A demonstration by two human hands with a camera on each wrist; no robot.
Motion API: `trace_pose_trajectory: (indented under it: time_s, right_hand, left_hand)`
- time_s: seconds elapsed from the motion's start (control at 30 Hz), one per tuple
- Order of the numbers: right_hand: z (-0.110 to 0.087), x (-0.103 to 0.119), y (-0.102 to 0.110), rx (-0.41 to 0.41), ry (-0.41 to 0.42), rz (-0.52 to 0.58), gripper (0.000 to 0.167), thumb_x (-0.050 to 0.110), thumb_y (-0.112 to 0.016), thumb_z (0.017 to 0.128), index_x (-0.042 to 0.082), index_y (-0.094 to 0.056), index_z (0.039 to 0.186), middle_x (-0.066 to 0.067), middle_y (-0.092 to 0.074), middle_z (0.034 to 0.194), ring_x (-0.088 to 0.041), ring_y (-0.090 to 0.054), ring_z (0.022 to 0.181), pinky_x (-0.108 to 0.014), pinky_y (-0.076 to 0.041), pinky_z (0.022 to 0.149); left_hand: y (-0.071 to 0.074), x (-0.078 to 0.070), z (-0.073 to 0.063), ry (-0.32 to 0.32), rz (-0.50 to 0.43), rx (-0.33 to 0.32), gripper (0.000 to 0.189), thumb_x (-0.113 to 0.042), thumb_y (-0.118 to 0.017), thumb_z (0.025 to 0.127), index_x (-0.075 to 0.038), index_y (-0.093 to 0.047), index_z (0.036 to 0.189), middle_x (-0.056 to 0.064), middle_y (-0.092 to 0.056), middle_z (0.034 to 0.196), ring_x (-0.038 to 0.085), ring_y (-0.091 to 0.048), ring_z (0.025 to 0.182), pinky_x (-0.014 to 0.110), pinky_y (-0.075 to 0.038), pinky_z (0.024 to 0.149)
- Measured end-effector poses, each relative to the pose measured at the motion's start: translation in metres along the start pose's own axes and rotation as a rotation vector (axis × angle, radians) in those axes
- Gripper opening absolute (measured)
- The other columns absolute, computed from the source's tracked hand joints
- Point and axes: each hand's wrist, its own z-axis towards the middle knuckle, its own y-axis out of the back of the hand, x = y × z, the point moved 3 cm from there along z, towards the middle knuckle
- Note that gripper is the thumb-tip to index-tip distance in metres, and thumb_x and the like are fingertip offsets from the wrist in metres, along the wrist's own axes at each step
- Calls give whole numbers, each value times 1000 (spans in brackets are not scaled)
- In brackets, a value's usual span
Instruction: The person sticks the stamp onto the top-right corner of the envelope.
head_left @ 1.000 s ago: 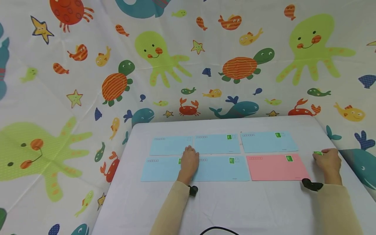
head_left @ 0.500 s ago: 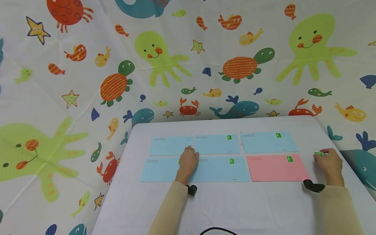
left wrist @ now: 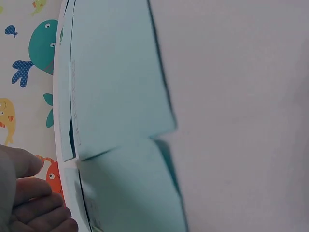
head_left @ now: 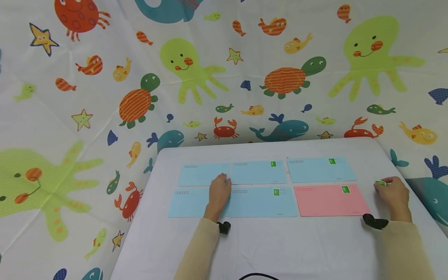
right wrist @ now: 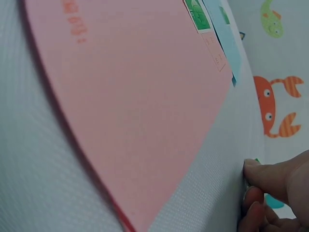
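My left hand rests over the lower left blue envelope, its fingertips at the lower right corner of the upper left blue envelope. Its fingers look loosely bent with nothing between them in the left wrist view. At the table's right side, my right hand pinches a small green stamp between thumb and fingertips, low over the cloth. Just left of that hand lies a pink envelope with a green stamp at its upper right. The hand covers most of the held stamp in the right wrist view.
Three more blue envelopes bear green stamps: upper middle, upper right and lower middle. White cloth covers the table. A black cable curves in at the front edge, and a sea-animal curtain hangs behind.
My left hand has shifted slightly left, now covering the stamp on the lower left envelope. The right hand keeps the green stamp in nearly the same spot.
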Motion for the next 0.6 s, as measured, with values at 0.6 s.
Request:
trace_pose_trajectory:
  time_s: [0.6]
  right_hand:
    - [-3, 3, 3, 21, 14, 0, 52, 22, -50, 103, -16, -33, 135, -39, -39, 124, -51, -39, 112, -63, -43, 95]
  left_hand:
    - [36, 47, 2, 106, 115, -31, 40, -19, -56, 100, 10, -62, 127, 28, -63, 132, 43, -58, 127, 55, -48, 106]
